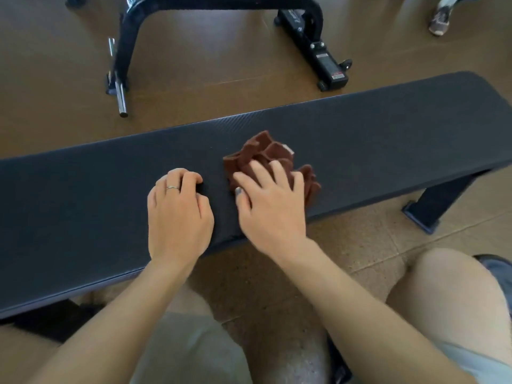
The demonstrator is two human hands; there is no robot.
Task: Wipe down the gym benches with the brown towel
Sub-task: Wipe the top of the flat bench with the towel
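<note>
A long black padded gym bench runs across the view from lower left to upper right. A crumpled brown towel lies on its pad near the middle. My right hand rests flat on the near part of the towel, fingers spread over it and pressing it onto the pad. My left hand sits on the bench just left of the towel, fingers curled under, with a ring on one finger, holding nothing.
A black metal frame of other gym equipment stands on the brown floor beyond the bench, with a chrome peg sticking out. Another person's shoe shows at the top right. My knees are below the bench, on the near side.
</note>
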